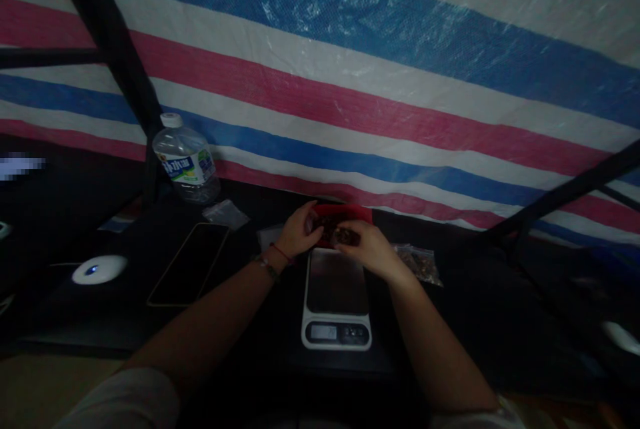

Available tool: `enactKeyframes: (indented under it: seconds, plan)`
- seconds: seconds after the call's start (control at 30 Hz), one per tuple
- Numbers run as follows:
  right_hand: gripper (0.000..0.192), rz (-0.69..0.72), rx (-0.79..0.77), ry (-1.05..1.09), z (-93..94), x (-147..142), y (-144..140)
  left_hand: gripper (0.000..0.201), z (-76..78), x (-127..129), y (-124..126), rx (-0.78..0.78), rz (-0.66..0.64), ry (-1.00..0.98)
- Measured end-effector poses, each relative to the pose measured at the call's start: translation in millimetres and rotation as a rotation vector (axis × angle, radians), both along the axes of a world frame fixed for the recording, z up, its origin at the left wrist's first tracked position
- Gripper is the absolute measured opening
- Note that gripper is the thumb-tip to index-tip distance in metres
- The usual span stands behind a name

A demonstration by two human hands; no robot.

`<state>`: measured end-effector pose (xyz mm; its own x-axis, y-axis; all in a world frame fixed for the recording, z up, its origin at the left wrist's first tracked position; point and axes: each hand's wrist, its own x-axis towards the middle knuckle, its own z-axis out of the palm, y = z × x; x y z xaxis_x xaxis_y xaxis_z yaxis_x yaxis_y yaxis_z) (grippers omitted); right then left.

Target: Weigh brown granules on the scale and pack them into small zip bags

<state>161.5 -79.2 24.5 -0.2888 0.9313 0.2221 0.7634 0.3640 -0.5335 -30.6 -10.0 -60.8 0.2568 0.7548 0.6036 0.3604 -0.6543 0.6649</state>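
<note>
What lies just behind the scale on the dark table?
Behind the scale sits a red tray holding dark brownish bits. The left hand and right hand reach into it and cover most of its contents, so what the bits are stays unclear.

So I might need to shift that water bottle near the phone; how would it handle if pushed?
The water bottle looks like thin clear plastic, so it probably dents under a squeeze. It stands upright and tall for its base, so a high push may tip it. Its round body would likely roll afterwards.

Bare forearms, pale short sleeves, and a red cord and metal bracelet on the left wrist (273,261)
</note>
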Motion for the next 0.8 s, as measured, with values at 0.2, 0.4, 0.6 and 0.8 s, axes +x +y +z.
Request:
enactKeyframes:
  seconds: [0.2, 0.4, 0.6, 0.8]
  plan:
    - [0.036, 0.053, -0.136, -0.109, -20.6, 3.7, -54.8, 0.075, -2.4, 1.2, 0.1, -0.016, -0.045, -0.066]
    - [0.056, 0.089, -0.065, 0.065, -15.1, 13.8, -45.9, 0.076, -4.5, -1.1, 1.5, 0.047, -0.051, -0.012]
    - [0.026, 0.183, -0.096, 0.292, -15.9, -5.0, 14.2, 0.073, 3.1, 0.9, 0.1, 0.134, 0.051, 0.128]
    - [0.023, 0.232, -0.178, 0.162, -29.4, -26.7, 48.0, 0.069, 6.7, 3.6, -3.4, 0.175, 0.014, 0.269]
